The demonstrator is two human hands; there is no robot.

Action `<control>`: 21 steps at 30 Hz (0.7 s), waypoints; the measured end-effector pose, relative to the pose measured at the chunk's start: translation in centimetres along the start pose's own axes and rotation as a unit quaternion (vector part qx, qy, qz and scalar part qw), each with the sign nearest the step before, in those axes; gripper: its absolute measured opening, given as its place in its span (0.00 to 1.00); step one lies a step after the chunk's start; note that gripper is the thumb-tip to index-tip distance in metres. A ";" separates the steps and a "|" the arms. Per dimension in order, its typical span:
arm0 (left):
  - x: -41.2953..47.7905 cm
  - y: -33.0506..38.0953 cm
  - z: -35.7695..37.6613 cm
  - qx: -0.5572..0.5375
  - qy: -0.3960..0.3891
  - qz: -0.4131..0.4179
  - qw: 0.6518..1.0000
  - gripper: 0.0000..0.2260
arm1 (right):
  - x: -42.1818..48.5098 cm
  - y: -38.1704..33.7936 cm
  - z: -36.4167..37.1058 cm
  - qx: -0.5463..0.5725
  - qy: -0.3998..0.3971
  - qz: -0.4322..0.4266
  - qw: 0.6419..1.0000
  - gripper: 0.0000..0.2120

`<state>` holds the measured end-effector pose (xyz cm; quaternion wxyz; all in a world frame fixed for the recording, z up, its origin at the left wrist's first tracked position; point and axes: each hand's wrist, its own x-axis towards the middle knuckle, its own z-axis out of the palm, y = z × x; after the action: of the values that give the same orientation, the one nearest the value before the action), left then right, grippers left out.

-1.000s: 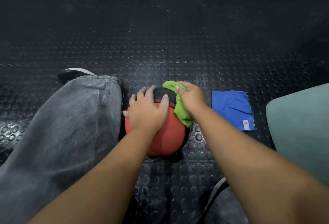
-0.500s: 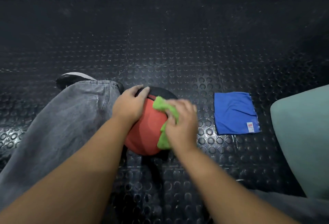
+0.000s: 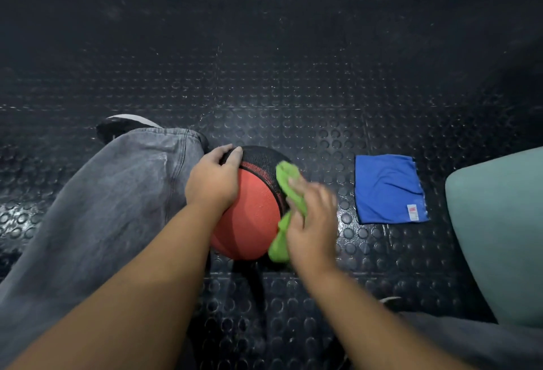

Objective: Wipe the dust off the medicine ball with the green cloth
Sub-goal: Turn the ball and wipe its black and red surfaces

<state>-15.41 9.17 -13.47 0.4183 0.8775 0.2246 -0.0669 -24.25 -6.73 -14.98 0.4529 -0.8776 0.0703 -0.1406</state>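
Note:
A red and black medicine ball (image 3: 252, 211) rests on the studded black rubber floor (image 3: 293, 81) in the lower middle of the view. My left hand (image 3: 213, 180) grips its upper left side, fingers curled over the black top. My right hand (image 3: 311, 219), blurred by motion, presses the green cloth (image 3: 286, 181) against the ball's right side. The cloth runs from the ball's upper right down to its lower right edge, partly hidden under my palm.
A folded blue cloth (image 3: 388, 189) lies flat on the floor to the right of the ball. A pale green cushion-like object (image 3: 499, 231) fills the right edge. My grey-trousered leg (image 3: 97, 211) and black shoe (image 3: 117, 125) lie left of the ball.
My left hand slid from the ball's top to its upper left side. My right hand carried the green cloth from the top down the ball's right side.

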 end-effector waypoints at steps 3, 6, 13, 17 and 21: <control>-0.3 0.0 -0.1 0.009 -0.008 0.002 1.000 0.20 | -3.2 2.0 -1.5 0.018 -0.003 0.123 0.992 0.22; -1.1 -0.1 0.2 0.024 -0.001 0.022 0.999 0.26 | -0.3 2.0 -3.0 0.057 0.076 0.214 0.972 0.13; -3.0 -0.2 1.4 0.048 0.022 0.076 0.996 0.31 | 3.4 -2.2 1.5 -0.004 0.029 0.034 0.999 0.14; -4.2 -0.2 1.9 0.048 0.065 0.070 0.994 0.34 | 9.0 -0.2 1.9 0.018 -0.070 0.207 0.976 0.14; -7.1 -0.5 2.5 0.059 0.075 0.105 0.990 0.33 | 12.1 2.0 1.4 -0.031 -0.208 0.371 0.904 0.16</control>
<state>-21.73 5.10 -13.28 0.3522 0.9221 0.1572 0.0299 -12.30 -9.87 -15.18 0.4488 -0.8110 0.3000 0.2255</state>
